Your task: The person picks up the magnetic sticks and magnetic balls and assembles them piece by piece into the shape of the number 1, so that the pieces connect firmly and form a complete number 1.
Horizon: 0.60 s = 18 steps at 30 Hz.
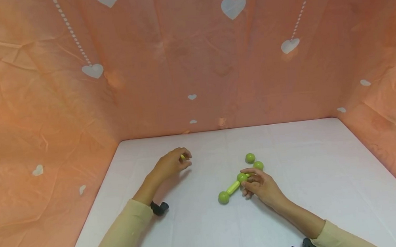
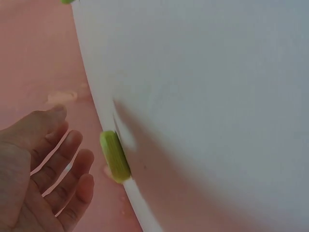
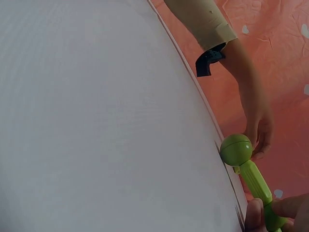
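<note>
My right hand point(image 1: 263, 188) pinches a green ball point(image 1: 242, 178) between thumb and fingers. That ball belongs to a line of green balls and ribbed rods: one rod point(image 1: 233, 187) joins it to an end ball point(image 1: 224, 197) at the near left. On its far side, partly behind the fingers, another rod leads toward a further ball point(image 1: 258, 165). To the left, my left hand point(image 1: 171, 164) hovers with loosely bent fingers beside a single green rod point(image 2: 115, 157). The left wrist view shows the rod apart from the fingers, while the head view mostly hides it behind them.
Just beyond the joined pieces is one more green ball point(image 1: 250, 158). A white cloth point(image 1: 201, 234) covers the table, and orange sheets with heart prints point(image 1: 192, 60) rise at its back and sides. A dark wrist camera point(image 1: 159, 208) sits on the left wrist.
</note>
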Each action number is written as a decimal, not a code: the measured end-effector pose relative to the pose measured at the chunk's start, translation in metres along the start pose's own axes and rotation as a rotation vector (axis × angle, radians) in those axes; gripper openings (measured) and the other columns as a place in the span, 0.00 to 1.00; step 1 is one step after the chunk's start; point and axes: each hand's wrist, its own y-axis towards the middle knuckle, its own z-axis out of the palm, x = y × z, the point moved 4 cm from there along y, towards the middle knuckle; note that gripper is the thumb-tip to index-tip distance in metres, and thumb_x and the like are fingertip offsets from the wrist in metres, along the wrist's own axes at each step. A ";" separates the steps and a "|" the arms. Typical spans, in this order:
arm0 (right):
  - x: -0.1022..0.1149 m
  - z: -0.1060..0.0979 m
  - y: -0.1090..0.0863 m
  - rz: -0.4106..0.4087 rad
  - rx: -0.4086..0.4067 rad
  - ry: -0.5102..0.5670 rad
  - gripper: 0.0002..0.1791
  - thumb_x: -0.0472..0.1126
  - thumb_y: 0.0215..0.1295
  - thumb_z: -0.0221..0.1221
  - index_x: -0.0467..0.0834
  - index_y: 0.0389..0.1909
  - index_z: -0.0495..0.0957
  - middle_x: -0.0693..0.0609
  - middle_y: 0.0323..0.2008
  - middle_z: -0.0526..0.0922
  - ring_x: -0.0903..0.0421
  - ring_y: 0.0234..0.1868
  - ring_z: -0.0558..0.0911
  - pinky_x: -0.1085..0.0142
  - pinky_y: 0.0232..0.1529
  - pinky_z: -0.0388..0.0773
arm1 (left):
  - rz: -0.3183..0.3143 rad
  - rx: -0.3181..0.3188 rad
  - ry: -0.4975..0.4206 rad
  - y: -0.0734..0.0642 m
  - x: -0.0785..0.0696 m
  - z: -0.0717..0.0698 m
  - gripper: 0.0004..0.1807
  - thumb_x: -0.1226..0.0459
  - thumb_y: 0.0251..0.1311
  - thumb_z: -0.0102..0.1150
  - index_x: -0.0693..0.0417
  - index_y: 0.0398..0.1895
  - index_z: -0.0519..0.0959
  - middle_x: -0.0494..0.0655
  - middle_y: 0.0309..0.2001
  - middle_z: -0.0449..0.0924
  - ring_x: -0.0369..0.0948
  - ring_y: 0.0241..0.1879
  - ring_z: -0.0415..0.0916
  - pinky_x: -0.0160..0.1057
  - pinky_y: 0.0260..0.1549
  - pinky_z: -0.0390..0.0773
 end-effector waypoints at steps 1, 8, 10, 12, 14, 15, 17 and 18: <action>0.000 0.000 0.000 -0.002 0.001 -0.001 0.27 0.31 0.74 0.65 0.31 0.70 0.71 0.35 0.43 0.85 0.55 0.31 0.87 0.65 0.36 0.87 | -0.005 -0.004 0.003 0.001 0.002 -0.001 0.13 0.59 0.71 0.70 0.50 0.54 0.83 0.43 0.51 0.85 0.44 0.49 0.83 0.49 0.49 0.82; 0.000 -0.001 0.000 -0.019 0.009 0.000 0.27 0.31 0.75 0.65 0.30 0.70 0.70 0.34 0.42 0.85 0.56 0.30 0.87 0.64 0.36 0.87 | -0.040 -0.027 0.019 0.010 0.015 -0.004 0.11 0.59 0.72 0.70 0.49 0.52 0.83 0.46 0.52 0.85 0.45 0.50 0.83 0.50 0.49 0.82; -0.001 -0.001 0.000 -0.023 0.010 0.002 0.27 0.31 0.75 0.65 0.30 0.70 0.70 0.34 0.42 0.85 0.55 0.30 0.87 0.64 0.35 0.87 | -0.054 -0.024 0.011 0.013 0.018 -0.005 0.12 0.58 0.72 0.70 0.49 0.53 0.83 0.46 0.53 0.84 0.46 0.51 0.82 0.51 0.50 0.82; -0.001 -0.001 0.000 -0.028 0.014 0.004 0.27 0.31 0.75 0.65 0.30 0.70 0.70 0.34 0.42 0.85 0.55 0.30 0.87 0.64 0.35 0.87 | -0.057 -0.021 0.013 0.015 0.020 -0.005 0.12 0.57 0.72 0.70 0.49 0.53 0.83 0.46 0.53 0.84 0.47 0.51 0.82 0.52 0.51 0.82; -0.001 -0.001 0.000 -0.034 0.019 0.004 0.27 0.31 0.75 0.64 0.30 0.70 0.70 0.34 0.42 0.85 0.55 0.30 0.87 0.64 0.35 0.87 | -0.054 -0.018 0.014 0.017 0.022 -0.005 0.13 0.58 0.72 0.71 0.50 0.53 0.83 0.47 0.53 0.84 0.47 0.51 0.83 0.52 0.52 0.82; -0.002 -0.001 0.000 -0.037 0.022 0.004 0.27 0.31 0.75 0.64 0.29 0.70 0.70 0.33 0.42 0.85 0.55 0.30 0.87 0.64 0.35 0.87 | -0.054 -0.016 0.013 0.018 0.023 -0.006 0.13 0.58 0.71 0.71 0.51 0.54 0.83 0.47 0.53 0.84 0.47 0.51 0.83 0.52 0.52 0.81; -0.002 -0.001 0.000 -0.043 0.025 0.006 0.27 0.31 0.75 0.64 0.29 0.70 0.70 0.33 0.42 0.85 0.55 0.30 0.87 0.64 0.35 0.87 | -0.045 -0.014 0.023 0.020 0.025 -0.006 0.14 0.58 0.71 0.71 0.51 0.54 0.83 0.47 0.53 0.84 0.48 0.51 0.83 0.53 0.53 0.81; -0.002 -0.001 0.000 -0.044 0.025 0.007 0.27 0.31 0.75 0.64 0.29 0.70 0.70 0.33 0.42 0.85 0.55 0.30 0.87 0.63 0.35 0.87 | -0.042 -0.012 0.029 0.021 0.026 -0.006 0.14 0.59 0.71 0.71 0.52 0.54 0.83 0.47 0.53 0.83 0.48 0.51 0.82 0.53 0.54 0.81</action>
